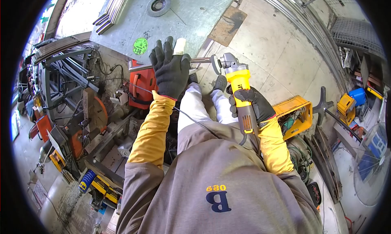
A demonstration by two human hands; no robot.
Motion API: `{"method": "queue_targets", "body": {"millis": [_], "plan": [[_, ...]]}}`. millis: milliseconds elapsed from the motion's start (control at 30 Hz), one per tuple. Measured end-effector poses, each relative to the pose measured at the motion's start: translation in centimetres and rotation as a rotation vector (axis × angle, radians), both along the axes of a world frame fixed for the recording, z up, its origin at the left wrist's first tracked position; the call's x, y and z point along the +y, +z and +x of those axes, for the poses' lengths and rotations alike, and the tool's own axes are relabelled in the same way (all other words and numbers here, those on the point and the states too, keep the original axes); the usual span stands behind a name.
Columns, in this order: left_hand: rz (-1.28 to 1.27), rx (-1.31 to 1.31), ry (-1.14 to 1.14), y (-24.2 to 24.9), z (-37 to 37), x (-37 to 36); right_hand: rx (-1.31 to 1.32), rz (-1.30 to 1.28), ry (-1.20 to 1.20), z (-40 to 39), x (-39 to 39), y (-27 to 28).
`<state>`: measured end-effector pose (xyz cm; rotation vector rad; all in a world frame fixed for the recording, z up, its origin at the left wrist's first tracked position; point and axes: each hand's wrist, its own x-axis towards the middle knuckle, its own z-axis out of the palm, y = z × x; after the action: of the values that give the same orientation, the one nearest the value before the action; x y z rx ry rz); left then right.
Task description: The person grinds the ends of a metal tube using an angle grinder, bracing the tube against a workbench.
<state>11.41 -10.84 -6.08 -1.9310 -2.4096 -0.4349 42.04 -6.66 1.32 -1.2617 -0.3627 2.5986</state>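
Note:
My right hand (pixel 255 102), in a black glove, is wrapped round the body of a yellow and grey angle grinder (pixel 239 80). The grinder's disc (pixel 216 65) meets the right end of a shiny metal tube (pixel 200 60). Across that tube, near the table's front edge, lies my left hand (pixel 170 73), also gloved in black, palm down with its fingers stretched away from me. A short white piece (pixel 179 46) stands beside its thumb. The grinder's cord runs back over my lap.
On the metal table (pixel 122 38) lie a flap disc (pixel 158 5) and several bent metal tubes (pixel 112 9). A red case (pixel 142 85) stands on the floor by my left leg. To the right are a yellow crate (pixel 293 116) and a fan (pixel 372 152); frames and tools crowd the left.

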Motion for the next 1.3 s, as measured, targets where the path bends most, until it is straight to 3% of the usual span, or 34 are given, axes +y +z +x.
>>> {"method": "queue_targets", "body": {"millis": [967, 1100, 1300], "plan": [[-0.102, 0.03, 0.065, -0.5, -0.4, 1.2, 0.011, 0.11, 0.006, 0.3, -0.9, -2.6], [-0.019, 0.0, 0.041, -1.1, -0.7, 1.5, -0.027, 0.139, 0.03, 0.1, -1.0, -2.9], [-0.124, 0.083, 0.066, -1.1, -1.2, 2.5, -0.055, 0.158, 0.071, 0.6, -1.2, -3.2]]}}
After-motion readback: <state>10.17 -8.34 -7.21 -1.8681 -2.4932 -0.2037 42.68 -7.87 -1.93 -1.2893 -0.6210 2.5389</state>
